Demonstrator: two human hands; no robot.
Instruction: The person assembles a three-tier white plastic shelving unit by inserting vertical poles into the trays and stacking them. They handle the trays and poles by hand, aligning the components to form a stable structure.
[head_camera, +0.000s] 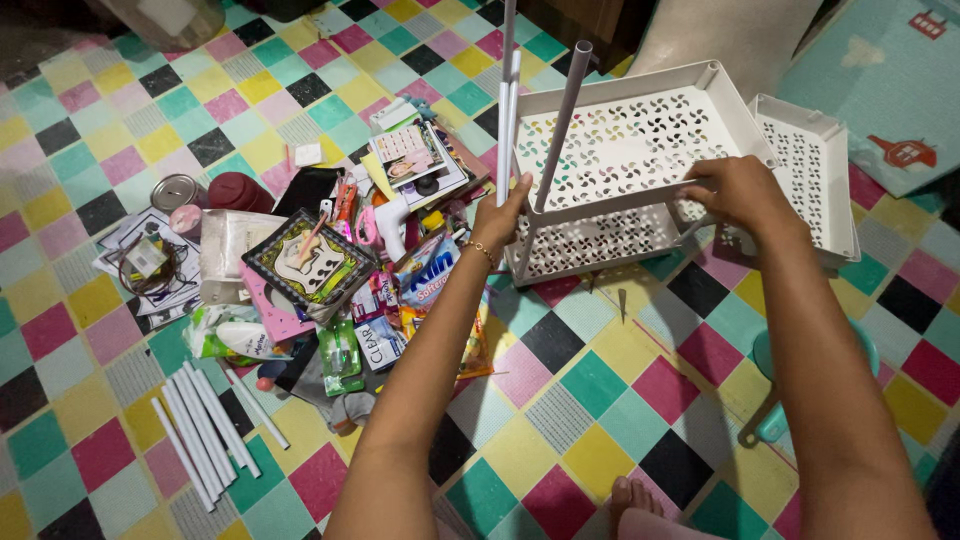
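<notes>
At the bottom edge of the frame, right of centre, we see a bare foot (640, 500) on the checkered floor (560, 400), the nearest thing to us. From there our two forearms run up toward the middle of the frame. Our left hand (503, 215) is closed on the near front corner of a white perforated tray (640, 140), by the foot of a grey tube (560, 120) that stands up from that corner. Our right hand (738, 190) grips the front rim of the same tray further right. The hands are well apart, each clamped on the tray.

We count two trays: the one we hold, in the upper middle, and a second white tray (810, 170) just beside it on the right, partly tucked behind. Both are bare inside. Two more white tubes (508, 100) rise just left of the grey one.

At lower left lies a bundle of loose white tubes (200, 430) on the floor; we count about six, though they overlap. A heap of small goods (330, 250) fills the left middle: sachets, cards, a round tin and a dark red lid among them. A teal plastic piece (775, 420) shows at lower right, behind our right arm.
</notes>
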